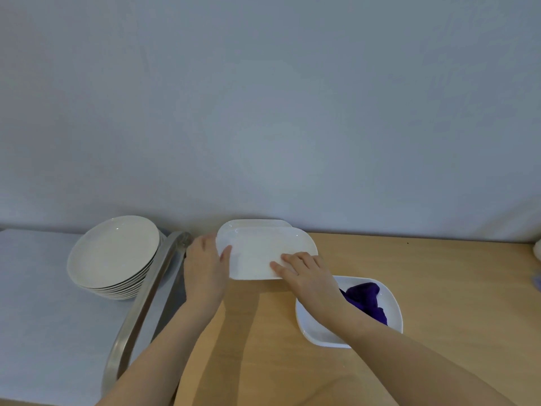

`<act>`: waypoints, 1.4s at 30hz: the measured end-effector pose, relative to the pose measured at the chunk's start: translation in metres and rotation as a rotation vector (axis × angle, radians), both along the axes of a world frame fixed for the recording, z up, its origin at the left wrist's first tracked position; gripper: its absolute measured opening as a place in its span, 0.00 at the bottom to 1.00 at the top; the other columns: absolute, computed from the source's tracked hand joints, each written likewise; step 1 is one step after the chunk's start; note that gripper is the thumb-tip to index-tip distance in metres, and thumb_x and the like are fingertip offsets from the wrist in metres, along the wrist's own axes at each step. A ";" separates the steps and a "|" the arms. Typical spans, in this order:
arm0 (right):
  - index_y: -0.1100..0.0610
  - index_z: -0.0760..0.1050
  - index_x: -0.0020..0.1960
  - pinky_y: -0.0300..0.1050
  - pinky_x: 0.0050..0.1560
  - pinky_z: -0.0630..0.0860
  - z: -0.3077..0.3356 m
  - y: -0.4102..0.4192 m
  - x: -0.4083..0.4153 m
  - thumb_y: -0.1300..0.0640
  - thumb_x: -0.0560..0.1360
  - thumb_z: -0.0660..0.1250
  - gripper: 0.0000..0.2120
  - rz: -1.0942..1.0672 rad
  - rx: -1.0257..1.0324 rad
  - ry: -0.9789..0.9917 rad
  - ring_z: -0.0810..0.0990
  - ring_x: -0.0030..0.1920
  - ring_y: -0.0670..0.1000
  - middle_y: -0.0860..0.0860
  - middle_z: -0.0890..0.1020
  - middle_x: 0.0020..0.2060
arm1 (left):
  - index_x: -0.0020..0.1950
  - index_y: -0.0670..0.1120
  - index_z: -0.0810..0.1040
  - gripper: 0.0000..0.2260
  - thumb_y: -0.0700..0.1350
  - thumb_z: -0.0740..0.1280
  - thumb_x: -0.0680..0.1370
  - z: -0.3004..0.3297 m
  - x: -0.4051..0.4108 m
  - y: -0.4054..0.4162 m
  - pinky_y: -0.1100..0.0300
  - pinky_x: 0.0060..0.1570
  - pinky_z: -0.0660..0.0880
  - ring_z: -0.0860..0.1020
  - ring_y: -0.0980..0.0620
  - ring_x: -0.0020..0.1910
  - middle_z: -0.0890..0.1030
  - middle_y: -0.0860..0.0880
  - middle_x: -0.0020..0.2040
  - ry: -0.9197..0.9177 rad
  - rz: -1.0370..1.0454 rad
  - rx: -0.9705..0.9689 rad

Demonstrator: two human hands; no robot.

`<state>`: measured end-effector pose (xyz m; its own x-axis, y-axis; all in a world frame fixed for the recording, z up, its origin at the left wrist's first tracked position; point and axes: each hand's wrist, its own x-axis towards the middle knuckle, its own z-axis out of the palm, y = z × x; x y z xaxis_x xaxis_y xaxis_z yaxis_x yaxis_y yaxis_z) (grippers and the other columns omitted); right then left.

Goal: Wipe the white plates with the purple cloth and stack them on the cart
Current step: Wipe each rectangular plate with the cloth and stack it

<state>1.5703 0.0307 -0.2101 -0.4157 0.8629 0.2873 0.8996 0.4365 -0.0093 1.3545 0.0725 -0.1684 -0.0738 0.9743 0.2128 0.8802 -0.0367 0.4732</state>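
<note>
The top oblong plate (265,250) is gripped at both ends, left hand (205,265) and right hand (304,271) fingers (292,259) curled on its rim; next, carrying left to the cart (44,288) is judged due.

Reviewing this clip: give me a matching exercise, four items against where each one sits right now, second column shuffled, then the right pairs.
Items
1. purple cloth
2. stack of round plates
3. oblong plate
4. metal rail

Places
A. gripped by the left hand and right hand
B. on the cart, left of the table
C. lying in the squarish dish
D. between cart and table

Pairs: 1-C, 2-B, 3-A, 4-D
</note>
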 end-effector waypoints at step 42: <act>0.52 0.80 0.60 0.52 0.56 0.78 -0.045 0.055 -0.046 0.54 0.72 0.51 0.24 -0.168 -0.339 -0.019 0.81 0.56 0.54 0.54 0.82 0.57 | 0.41 0.46 0.84 0.15 0.44 0.83 0.58 -0.078 0.001 0.038 0.61 0.25 0.75 0.83 0.50 0.43 0.83 0.48 0.43 0.409 -0.501 0.120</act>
